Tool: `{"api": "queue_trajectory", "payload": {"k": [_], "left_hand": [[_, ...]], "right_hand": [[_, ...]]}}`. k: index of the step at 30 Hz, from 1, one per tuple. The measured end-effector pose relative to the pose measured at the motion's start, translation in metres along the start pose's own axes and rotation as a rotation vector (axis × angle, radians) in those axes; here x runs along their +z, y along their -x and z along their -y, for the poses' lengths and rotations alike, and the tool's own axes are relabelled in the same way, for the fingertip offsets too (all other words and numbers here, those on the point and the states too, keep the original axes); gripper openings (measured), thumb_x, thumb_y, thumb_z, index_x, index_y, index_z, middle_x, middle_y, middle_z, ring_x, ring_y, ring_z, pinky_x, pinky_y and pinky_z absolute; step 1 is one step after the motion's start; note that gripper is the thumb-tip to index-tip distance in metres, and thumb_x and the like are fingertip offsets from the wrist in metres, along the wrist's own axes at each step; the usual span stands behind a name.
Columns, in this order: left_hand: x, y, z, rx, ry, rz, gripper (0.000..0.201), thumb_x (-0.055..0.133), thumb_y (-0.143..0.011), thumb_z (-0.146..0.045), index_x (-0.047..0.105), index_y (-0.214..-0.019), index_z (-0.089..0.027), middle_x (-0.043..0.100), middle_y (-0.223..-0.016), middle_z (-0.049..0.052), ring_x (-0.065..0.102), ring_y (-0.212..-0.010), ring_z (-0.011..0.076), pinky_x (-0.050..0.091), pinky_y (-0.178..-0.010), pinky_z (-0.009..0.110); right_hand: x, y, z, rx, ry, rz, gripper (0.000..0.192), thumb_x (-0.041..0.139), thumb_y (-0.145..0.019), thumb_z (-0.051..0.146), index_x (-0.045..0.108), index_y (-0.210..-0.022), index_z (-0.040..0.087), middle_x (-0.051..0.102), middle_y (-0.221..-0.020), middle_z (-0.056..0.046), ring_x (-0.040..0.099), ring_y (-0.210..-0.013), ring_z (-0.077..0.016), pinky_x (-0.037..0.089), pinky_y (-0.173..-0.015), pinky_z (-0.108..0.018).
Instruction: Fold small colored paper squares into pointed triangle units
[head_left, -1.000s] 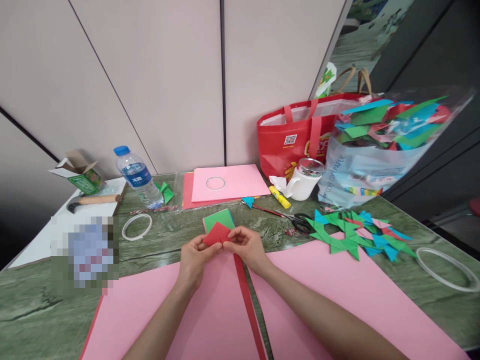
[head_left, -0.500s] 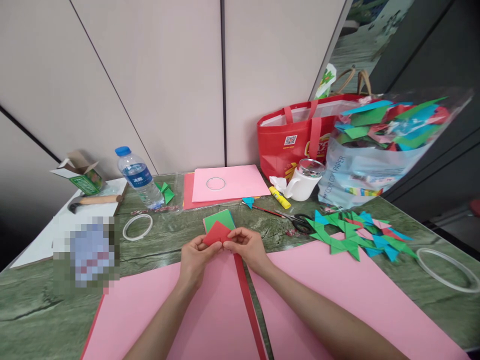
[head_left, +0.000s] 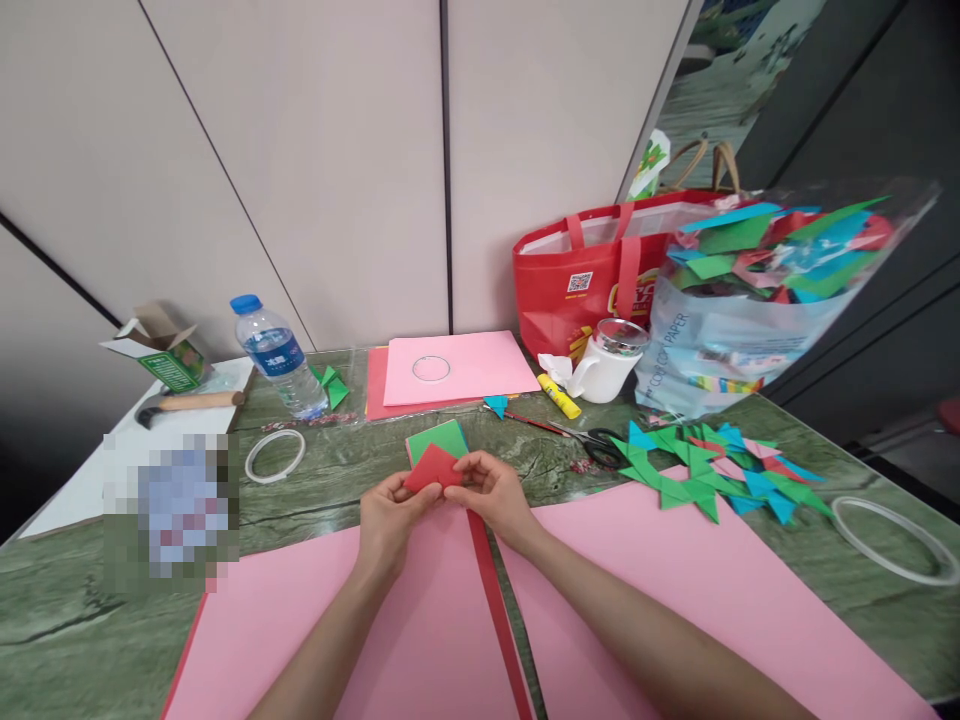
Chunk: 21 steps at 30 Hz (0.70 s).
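A small folded red paper (head_left: 433,468) is pinched between both hands, just above the pink sheets at the middle of the table. My left hand (head_left: 390,515) grips its left corner with thumb and fingers. On the other side, my right hand (head_left: 493,497) has its fingers closed on the right edge, the thumb low near the left thumb. Right behind the red piece lies a stack of small square papers, green (head_left: 441,438) on top. Large pink sheets (head_left: 420,620) spread under my forearms, with a red edge showing along the gap between them.
Folded green, blue and pink paper pieces (head_left: 690,470) lie at right, near scissors (head_left: 600,447) and a glue stick (head_left: 559,396). A white mug (head_left: 604,365), red bag (head_left: 562,290) and water bottle (head_left: 277,355) stand behind. A hammer (head_left: 191,401) and white rings (head_left: 276,457) lie at the sides.
The red paper has shifted and tilted slightly between my fingers. Both hands stay in nearly the same place.
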<state>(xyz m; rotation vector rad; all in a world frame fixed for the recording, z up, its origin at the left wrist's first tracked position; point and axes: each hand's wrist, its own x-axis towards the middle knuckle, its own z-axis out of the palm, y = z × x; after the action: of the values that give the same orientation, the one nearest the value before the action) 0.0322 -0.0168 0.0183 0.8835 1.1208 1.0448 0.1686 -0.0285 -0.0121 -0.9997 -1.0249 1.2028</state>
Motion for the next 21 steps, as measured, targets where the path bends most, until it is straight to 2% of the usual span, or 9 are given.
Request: {"api": "queue_trajectory", "payload": {"k": [7,10,13,17,21], "left_hand": [[0.0015,0.0014,-0.0023,0.008,-0.008,-0.004,0.030,0.077,-0.048,-0.021,0.064,-0.074,-0.012,0.069,-0.058,0.002,0.064,-0.056,0.0150,0.052,-0.064,0.027],[0.0002,0.0010,-0.0029,0.018,-0.020,0.006,0.031,0.077,-0.049,-0.021,0.064,-0.075,-0.011,0.069,-0.059,0.002,0.065,-0.057,0.0165,0.053,-0.065,0.028],[-0.0017,-0.0004,-0.0019,0.012,-0.032,0.035,0.031,0.076,-0.050,-0.022,0.064,-0.076,-0.011,0.069,-0.061,0.003,0.065,-0.059,0.0176,0.053,-0.066,0.029],[-0.0027,-0.0019,-0.0002,0.019,-0.066,0.055,0.030,0.075,-0.052,-0.023,0.065,-0.077,-0.012,0.070,-0.067,0.004,0.065,-0.062,0.0174,0.053,-0.066,0.029],[-0.0030,-0.0021,-0.0009,0.066,-0.133,0.083,0.026,0.074,-0.053,-0.024,0.066,-0.074,-0.013,0.069,-0.067,0.003,0.064,-0.061,0.0164,0.051,-0.062,0.026]], "right_hand": [[0.0011,0.0013,0.0026,0.046,-0.107,0.036,0.041,0.072,-0.056,0.025,0.042,-0.084,0.022,0.058,-0.063,0.005,0.055,-0.054,-0.0104,0.044,-0.052,-0.022],[-0.0008,0.0001,0.0026,0.096,-0.159,0.049,0.046,0.073,-0.055,0.025,0.042,-0.090,0.022,0.059,-0.062,0.005,0.058,-0.054,-0.0116,0.046,-0.056,-0.025],[-0.0025,-0.0017,0.0021,0.131,-0.118,0.025,0.053,0.075,-0.052,0.026,0.047,-0.096,0.020,0.058,-0.061,0.005,0.058,-0.054,-0.0122,0.047,-0.055,-0.025],[-0.0017,-0.0007,0.0028,0.103,-0.024,0.081,0.037,0.072,-0.056,0.029,0.057,-0.087,0.017,0.063,-0.075,-0.001,0.060,-0.069,-0.0154,0.048,-0.065,-0.028],[-0.0006,0.0016,0.0026,0.081,0.008,0.096,0.027,0.071,-0.058,0.031,0.061,-0.078,0.017,0.063,-0.073,-0.001,0.059,-0.069,-0.0162,0.047,-0.065,-0.028]]}}
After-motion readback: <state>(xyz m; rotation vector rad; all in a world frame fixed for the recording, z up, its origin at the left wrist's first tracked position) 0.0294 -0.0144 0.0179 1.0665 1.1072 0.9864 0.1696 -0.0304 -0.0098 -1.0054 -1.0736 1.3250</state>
